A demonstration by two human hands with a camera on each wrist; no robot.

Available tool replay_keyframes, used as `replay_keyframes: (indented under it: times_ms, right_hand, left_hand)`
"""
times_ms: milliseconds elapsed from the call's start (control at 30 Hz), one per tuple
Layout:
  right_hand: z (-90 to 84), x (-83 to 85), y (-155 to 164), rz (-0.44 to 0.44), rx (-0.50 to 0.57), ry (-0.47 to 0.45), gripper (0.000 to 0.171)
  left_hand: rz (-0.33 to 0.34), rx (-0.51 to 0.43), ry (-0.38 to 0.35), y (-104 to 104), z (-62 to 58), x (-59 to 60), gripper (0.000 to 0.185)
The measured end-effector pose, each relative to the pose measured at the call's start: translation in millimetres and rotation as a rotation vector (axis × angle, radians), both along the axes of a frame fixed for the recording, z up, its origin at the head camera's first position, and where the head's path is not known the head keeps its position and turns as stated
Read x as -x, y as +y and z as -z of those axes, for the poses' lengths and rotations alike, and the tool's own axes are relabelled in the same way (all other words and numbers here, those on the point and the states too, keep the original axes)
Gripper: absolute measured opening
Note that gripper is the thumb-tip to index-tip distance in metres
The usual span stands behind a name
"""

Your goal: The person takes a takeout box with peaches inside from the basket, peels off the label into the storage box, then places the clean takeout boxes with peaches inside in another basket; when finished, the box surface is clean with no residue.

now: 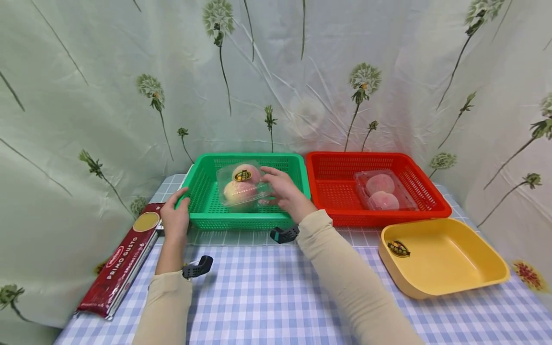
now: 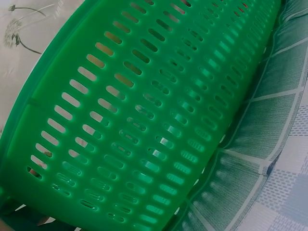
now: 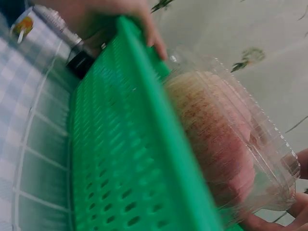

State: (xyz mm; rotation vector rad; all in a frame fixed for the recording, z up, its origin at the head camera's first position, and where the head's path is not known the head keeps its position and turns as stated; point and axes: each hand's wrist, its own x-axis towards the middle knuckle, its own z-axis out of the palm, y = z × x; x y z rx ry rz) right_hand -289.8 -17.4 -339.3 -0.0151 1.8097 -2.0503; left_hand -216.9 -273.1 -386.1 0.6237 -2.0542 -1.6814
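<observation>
My right hand (image 1: 286, 191) grips the right side of a clear plastic clamshell box (image 1: 258, 190). Inside the box are two pinkish-yellow peaches (image 1: 239, 191), one behind the other, and a dark label lies on its lid. The box is tilted within the green basket (image 1: 241, 222), above its floor. My left hand (image 1: 175, 219) holds that basket's rim at the front left corner. In the right wrist view, the fingers (image 3: 293, 168) pinch the box's end, while the left hand's fingers hook over the green rim. The left wrist view shows mainly the slotted basket wall (image 2: 134, 120).
A red basket (image 1: 345, 218) adjoins on the right, holding another clear box with two pink peaches (image 1: 381, 187). The yellow basin (image 1: 453, 258) stands in front of it. A dark red spaghetti pack (image 1: 120, 263) lies left of my left arm. Behind the baskets hangs a dandelion-patterned curtain (image 1: 310, 86).
</observation>
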Motion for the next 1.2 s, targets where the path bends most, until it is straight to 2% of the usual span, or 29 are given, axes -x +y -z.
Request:
replay_keyframes:
  times_ms: [133, 300, 467, 667, 967, 1100, 1200]
  right_hand:
    - [-11.2, -6.1, 10.4, 0.01, 0.068, 0.018, 0.049]
    - [-22.8, -17.5, 23.4, -0.027, 0.157, 0.053, 0.049]
    - [-31.5, -32.4, 39.1, -0.108, 0.206, 0.09, 0.053]
    - [-33.1, -48.3, 62.4, -0.213, 0.268, 0.138, 0.052]
    - [-20.4, -66.9, 101.0, -0.322, 0.227, 0.188, 0.047]
    - [-12.4, -71.9, 114.5, -0.34, 0.182, 0.198, 0.046]
    - [-7.5, -75.3, 123.0, -0.344, 0.132, 0.244, 0.045]
  left_hand:
    - [-0.006, 0.003, -0.002, 0.6, 0.9, 1.2, 0.041]
    - [-0.003, 0.012, -0.002, -0.1, 1.5, 1.3, 0.041]
    - [0.006, 0.006, -0.001, -0.5, 1.5, 0.8, 0.041]
    - [0.003, 0.005, 0.01, 0.2, 0.9, 1.8, 0.041]
    - [-0.001, 0.002, 0.009, 0.1, 1.9, 3.1, 0.041]
    - [-0.001, 0.003, 0.01, 0.1, 1.6, 2.8, 0.041]
    - [-0.004, -0.001, 0.011, 0.0, 1.8, 2.9, 0.041]
